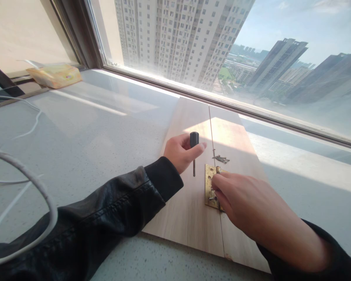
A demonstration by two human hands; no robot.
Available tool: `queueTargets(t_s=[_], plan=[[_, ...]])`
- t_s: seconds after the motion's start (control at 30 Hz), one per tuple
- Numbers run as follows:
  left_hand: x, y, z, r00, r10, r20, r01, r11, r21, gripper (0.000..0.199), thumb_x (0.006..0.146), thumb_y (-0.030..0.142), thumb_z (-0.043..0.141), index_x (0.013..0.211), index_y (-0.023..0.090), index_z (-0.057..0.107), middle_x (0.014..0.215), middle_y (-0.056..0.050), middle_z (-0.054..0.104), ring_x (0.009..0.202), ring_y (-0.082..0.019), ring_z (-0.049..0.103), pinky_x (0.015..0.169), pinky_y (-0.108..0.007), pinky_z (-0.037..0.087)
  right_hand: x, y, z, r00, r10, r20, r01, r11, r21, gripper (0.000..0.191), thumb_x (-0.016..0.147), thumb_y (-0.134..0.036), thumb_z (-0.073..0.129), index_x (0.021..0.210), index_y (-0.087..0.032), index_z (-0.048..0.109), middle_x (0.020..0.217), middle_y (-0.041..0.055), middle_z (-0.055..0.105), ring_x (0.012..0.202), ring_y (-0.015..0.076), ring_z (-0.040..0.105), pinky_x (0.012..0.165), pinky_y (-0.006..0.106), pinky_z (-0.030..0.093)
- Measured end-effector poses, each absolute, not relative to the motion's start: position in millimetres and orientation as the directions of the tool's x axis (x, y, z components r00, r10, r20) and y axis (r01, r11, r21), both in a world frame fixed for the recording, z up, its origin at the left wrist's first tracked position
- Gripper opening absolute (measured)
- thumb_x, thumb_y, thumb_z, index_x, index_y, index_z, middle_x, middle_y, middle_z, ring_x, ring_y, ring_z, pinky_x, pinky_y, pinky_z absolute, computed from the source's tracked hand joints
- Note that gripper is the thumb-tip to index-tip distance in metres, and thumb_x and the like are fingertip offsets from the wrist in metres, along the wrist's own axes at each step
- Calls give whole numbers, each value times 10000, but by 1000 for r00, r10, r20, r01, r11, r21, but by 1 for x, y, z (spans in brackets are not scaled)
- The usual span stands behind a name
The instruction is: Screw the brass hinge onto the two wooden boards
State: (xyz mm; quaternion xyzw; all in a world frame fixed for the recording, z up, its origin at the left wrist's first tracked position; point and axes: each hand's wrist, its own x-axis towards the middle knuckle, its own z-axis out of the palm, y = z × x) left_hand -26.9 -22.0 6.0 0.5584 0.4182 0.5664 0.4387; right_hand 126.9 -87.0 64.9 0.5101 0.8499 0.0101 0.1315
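Note:
My left hand (183, 151) is closed around a black-handled screwdriver (194, 139), its thin shaft pointing down above the wooden boards (190, 218). A brass hinge (209, 183) lies across the seam between the two boards. Over the hinge, my right hand (236, 191) has its fingers pinched together at the plate; whatever is between the fingertips is hidden. One screw (213, 199) shows on the lower part of the hinge, beside those fingers. Just beyond the hinge, several loose screws (221, 159) lie in a small pile near the seam.
The boards rest on a pale speckled sill (105, 125) below a large window (175, 43). A yellow tissue pack (55, 75) stands at the far left by the frame. White cables (48, 203) loop at the left, one crossing in front of my left sleeve.

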Motion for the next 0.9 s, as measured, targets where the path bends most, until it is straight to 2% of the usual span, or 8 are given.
queueTargets(t_s=[0.1, 0.17, 0.2, 0.23, 0.3, 0.37, 0.53, 0.9], plan=[[-26, -22, 5, 5, 965, 263, -34, -263, 964, 322, 696, 288, 645, 543, 159, 392, 531, 59, 334, 517, -62, 304, 494, -222, 246, 129, -85, 71, -489, 862, -134, 857, 503, 111, 130, 750, -140, 505, 646, -219, 501, 630, -13, 565, 511, 153, 498, 464, 273, 230], [-26, -22, 5, 8, 965, 261, -33, -261, 965, 319, 694, 288, 646, 547, 160, 393, 535, 58, 336, 520, -63, 305, 498, -225, 246, 137, -74, 73, -505, 862, -49, 863, 504, -33, 127, 768, -175, 511, 673, -233, 572, 624, -20, 582, 530, 141, 519, 489, 274, 322], [-26, -21, 4, 10, 966, 259, -31, -259, 965, 319, 695, 296, 645, 550, 160, 396, 538, 57, 337, 523, -64, 306, 501, -227, 247, 144, -66, 73, -497, 868, 3, 857, 491, -157, 123, 784, -211, 519, 711, -245, 612, 632, -26, 604, 549, 131, 537, 529, 275, 379], [-27, -21, 4, 11, 966, 257, -26, -256, 966, 321, 698, 306, 644, 552, 160, 398, 542, 57, 337, 526, -65, 305, 504, -229, 248, 151, -57, 70, -455, 889, 60, 852, 454, -263, 112, 789, -270, 540, 741, -251, 640, 660, -23, 632, 572, 130, 558, 561, 276, 418], [-27, -19, 3, 13, 967, 253, -16, -253, 967, 328, 707, 331, 639, 555, 160, 403, 549, 55, 335, 530, -67, 301, 512, -233, 252, 168, -37, 59, -226, 954, 198, 877, 287, -384, 148, 747, -366, 602, 770, -243, 680, 710, -2, 680, 564, 138, 580, 576, 293, 453], [-27, -19, 3, 17, 967, 256, -12, -255, 967, 331, 713, 350, 634, 559, 160, 411, 555, 54, 340, 532, -67, 302, 519, -235, 261, 183, -19, 44, 0, 970, 244, 850, 128, -510, 172, 711, -369, 635, 786, -229, 702, 774, 20, 712, 661, 170, 631, 669, 314, 487], [-26, -20, 3, 29, 964, 264, -11, -264, 964, 324, 709, 341, 635, 561, 160, 412, 555, 55, 349, 535, -69, 311, 524, -234, 268, 199, 1, 12, 112, 955, 273, 857, 46, -513, 234, 719, -369, 611, 837, -198, 718, 813, 54, 721, 704, 201, 639, 741, 362, 485], [-28, -20, 4, 52, 964, 260, 8, -261, 965, 349, 725, 387, 627, 560, 161, 417, 557, 55, 349, 533, -71, 320, 526, -230, 289, 192, -1, 7, 50, 967, 249, 846, 91, -525, 241, 725, -269, 551, 865, -189, 730, 859, 57, 719, 634, 172, 608, 701, 352, 474]])
